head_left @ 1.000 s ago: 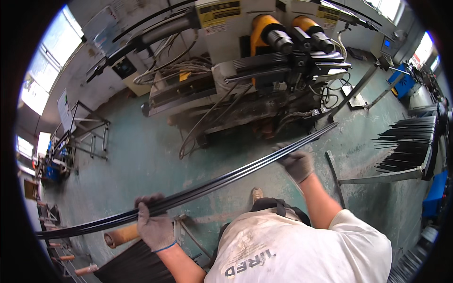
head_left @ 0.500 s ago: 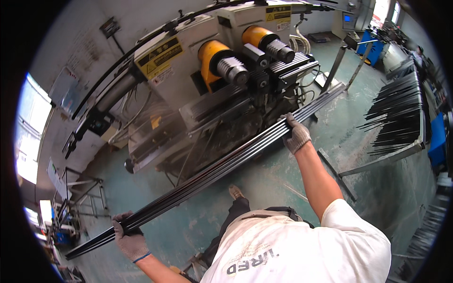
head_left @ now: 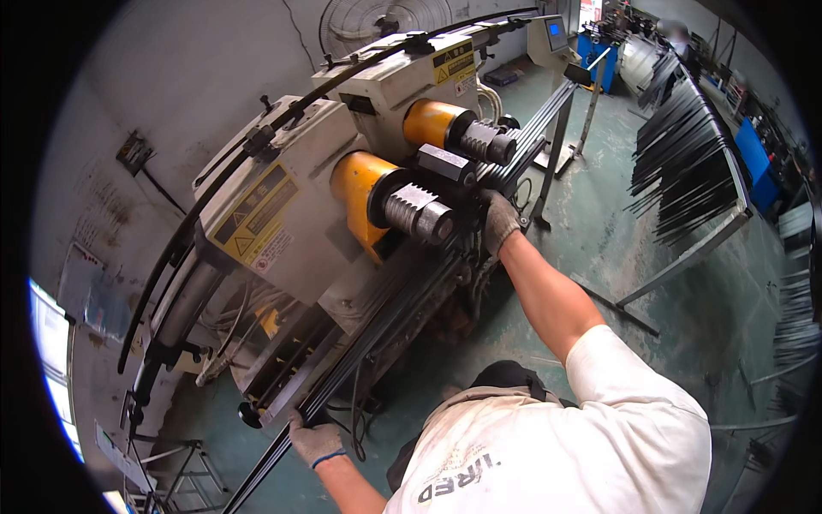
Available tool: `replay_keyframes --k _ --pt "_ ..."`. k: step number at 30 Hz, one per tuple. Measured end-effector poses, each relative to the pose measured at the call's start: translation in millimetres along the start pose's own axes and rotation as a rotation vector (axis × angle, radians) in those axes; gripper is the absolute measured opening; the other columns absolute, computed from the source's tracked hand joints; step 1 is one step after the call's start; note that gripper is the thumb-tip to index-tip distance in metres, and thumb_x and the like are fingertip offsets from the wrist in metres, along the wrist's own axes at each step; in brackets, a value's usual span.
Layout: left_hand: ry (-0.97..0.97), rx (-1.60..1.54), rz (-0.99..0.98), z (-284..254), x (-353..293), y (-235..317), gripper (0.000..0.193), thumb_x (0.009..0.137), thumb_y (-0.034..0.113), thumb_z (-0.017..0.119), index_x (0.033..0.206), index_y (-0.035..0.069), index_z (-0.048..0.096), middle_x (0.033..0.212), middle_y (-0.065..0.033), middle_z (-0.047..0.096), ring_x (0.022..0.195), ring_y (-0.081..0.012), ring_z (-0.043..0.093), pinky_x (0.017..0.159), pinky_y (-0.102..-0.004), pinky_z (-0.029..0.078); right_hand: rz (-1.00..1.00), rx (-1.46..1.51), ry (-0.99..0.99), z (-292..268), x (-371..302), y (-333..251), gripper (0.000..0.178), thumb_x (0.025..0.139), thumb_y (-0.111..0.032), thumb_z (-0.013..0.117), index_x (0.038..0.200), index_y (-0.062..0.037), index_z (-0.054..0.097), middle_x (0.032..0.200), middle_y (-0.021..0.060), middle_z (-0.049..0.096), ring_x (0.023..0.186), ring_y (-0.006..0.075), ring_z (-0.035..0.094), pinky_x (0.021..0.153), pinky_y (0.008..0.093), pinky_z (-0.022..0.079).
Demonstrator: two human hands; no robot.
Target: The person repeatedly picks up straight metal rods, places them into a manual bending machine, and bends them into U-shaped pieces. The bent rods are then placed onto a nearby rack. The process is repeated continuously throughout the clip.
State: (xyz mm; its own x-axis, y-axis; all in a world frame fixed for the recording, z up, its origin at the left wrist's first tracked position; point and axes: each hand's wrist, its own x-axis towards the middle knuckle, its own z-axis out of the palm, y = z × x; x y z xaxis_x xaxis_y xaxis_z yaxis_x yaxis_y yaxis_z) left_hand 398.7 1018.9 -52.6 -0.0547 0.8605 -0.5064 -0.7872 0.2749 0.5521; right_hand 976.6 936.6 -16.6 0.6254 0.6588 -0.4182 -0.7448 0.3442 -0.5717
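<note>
I hold a bundle of long dark metal tubes [head_left: 276,452] with both gloved hands, slanting from lower left to upper right along the front of a machine. My left hand [head_left: 315,439] is closed around its lower part, beside the machine's near corner. My right hand [head_left: 500,224] grips the bundle farther up, close to the machine's front; its fingertips are partly hidden. Above the bundle, the pale machine [head_left: 291,180] carries two orange cylinders [head_left: 364,184] with ridged grey metal ends [head_left: 419,212]. A dark metal block [head_left: 445,163] sits between them.
To the right, a metal rack [head_left: 685,257] holds many thin dark rods [head_left: 676,163]. A control box with a lit screen [head_left: 552,36] stands beyond the machine. A dark cable [head_left: 360,420] hangs near my left hand, and a metal frame [head_left: 193,467] stands at lower left.
Both hands have carried the tubes forward against the machine's front. The bundle now slants more steeply, and my view has shifted closer to the machine.
</note>
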Motion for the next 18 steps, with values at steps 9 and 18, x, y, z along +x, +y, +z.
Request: replay_keyframes --k 9,18 --pt "-0.134 0.03 -0.113 59 19 -24 0.04 0.106 0.032 0.073 0.128 0.0 0.077 0.135 -0.0139 0.077 0.128 -0.0338 0.07 0.121 -0.0489 0.052 -0.288 -0.47 0.156 18 75 19 0.047 0.104 -0.047 0.069 0.115 -0.002 0.079 0.105 0.0134 0.078 0.09 0.0244 0.071 0.082 0.0438 0.055" --pt "0.025 0.051 0.198 37 46 25 0.038 0.103 0.032 0.078 0.123 0.0 0.081 0.135 -0.0149 0.077 0.123 -0.0333 0.071 0.112 -0.0479 0.055 -0.601 -0.918 0.275 -24 102 37 0.039 0.103 -0.042 0.07 0.11 -0.0051 0.079 0.103 0.0248 0.079 0.098 0.0384 0.077 0.086 0.0471 0.058"
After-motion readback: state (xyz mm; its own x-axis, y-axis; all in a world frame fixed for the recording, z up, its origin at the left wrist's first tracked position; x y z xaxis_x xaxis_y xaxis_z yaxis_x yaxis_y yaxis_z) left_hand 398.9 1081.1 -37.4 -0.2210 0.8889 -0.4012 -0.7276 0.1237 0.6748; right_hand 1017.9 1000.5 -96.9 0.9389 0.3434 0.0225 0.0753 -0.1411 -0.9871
